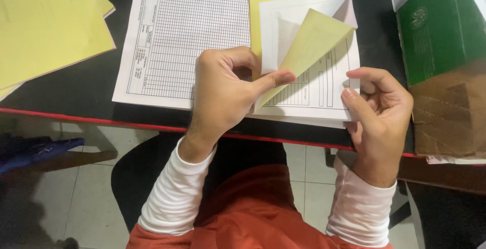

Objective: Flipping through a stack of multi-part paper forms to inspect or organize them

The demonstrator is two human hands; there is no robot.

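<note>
The left hand (223, 89) pinches the lifted corners of several sheets between thumb and fingers: a yellow sheet (314, 39) folds over just past its thumb tip, and behind that a white sheet (283, 18) and a second yellow one curl up together. These sheets belong to a stack of printed forms (192, 31) with a fine grid of lines, which lies flat on the dark table (66, 89) directly beyond the left hand and runs under both hands toward the table's red front edge.

The right hand (379, 105) is loosely curled, its thumb and forefinger tips pressing on the right edge of the stack's lower sheets, just beside the turned-up yellow sheet. It grips nothing else; the remaining fingers bend toward the palm.

Well off to the outer side of the left hand, a loose pile of yellow paper (48, 24) with a pinkish sheet under it rests on the table, apart from the forms. Just beyond the outer side of the right hand stands a green box (438, 31) on a piece of brown cardboard (448, 120); the cardboard's edge is near the right hand's knuckles but not touching them. The raised sheets hide part of the top form's right-hand columns.

Below the hands, white sleeves (174, 198) and an orange-red garment show, over a pale tiled floor (96, 198).
</note>
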